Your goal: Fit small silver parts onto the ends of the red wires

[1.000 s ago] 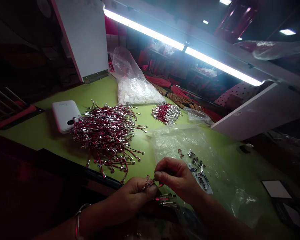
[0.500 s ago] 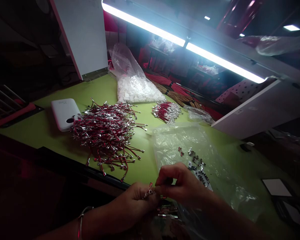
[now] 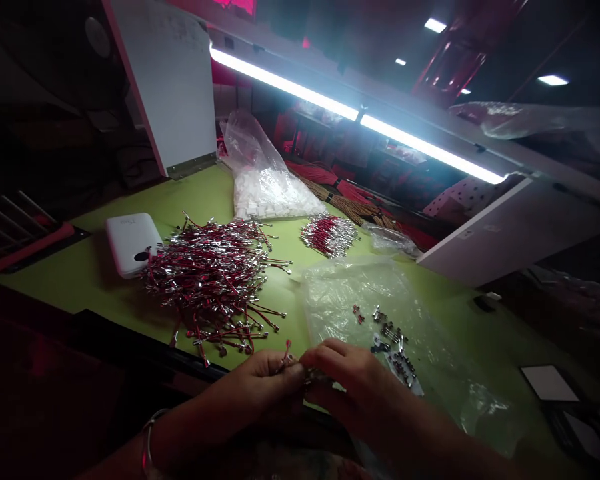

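Pinching a short red wire (image 3: 287, 353) with a small metal end, the left hand (image 3: 253, 387) is closed at lower centre of the frame, and the curled fingers (image 3: 330, 357) of the right hand (image 3: 357, 393) press in against it, though whether they grip it is hidden. It looks light and springy, its slick metal end easy to lose, so the base of that end seems the firmest hold. Left of the hands lies a tangled pile of red wires (image 3: 213, 287) on the green desk (image 3: 80, 267), with loose metal terminals (image 3: 393, 340) on a clear plastic bag (image 3: 350, 300) to the right; the fingers mostly hide the metal end
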{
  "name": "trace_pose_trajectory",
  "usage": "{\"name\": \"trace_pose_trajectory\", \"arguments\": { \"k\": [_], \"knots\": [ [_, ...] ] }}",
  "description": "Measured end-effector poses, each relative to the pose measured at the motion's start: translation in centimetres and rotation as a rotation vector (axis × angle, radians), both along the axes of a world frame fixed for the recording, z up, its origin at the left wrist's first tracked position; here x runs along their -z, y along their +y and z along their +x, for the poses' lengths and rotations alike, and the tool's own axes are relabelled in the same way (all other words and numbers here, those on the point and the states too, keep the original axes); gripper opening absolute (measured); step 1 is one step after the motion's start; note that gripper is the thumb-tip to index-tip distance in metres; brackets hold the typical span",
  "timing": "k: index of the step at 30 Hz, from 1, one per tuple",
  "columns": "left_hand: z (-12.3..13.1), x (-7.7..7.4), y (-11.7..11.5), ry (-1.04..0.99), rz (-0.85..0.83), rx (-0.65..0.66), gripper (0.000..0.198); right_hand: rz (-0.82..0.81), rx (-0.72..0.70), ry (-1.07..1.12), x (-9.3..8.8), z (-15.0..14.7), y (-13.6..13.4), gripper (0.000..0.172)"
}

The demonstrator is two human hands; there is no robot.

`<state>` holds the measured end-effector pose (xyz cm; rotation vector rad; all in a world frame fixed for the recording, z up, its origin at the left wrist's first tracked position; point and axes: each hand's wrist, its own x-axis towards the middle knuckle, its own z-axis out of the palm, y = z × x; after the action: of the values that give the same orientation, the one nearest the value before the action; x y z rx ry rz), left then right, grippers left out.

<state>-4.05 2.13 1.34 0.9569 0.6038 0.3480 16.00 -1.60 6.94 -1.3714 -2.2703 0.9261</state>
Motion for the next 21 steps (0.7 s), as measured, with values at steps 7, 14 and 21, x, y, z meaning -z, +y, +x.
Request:
{"name": "trace_pose_trajectory", "arguments": {
  "k": [7, 14, 21],
  "knots": [
    [0.0, -0.4, 0.4, 0.081, 0.018, -0.058, 0.049, 0.206, -0.066, -0.098, 1.2, -0.4, 0.4, 0.015],
    [0.7, -0.5, 0.9, 0.113, 0.169, -0.258, 0.057, 0.310, -0.105, -0.035, 0.5, -0.6, 1.7, 0.023],
    [-0.5, -1.2, 1.9, -0.041, 0.252, -0.974, 0.044, 0.382, 0.121, 0.081, 0.1, 1.4, 4.6, 0.014]
  ]
}}
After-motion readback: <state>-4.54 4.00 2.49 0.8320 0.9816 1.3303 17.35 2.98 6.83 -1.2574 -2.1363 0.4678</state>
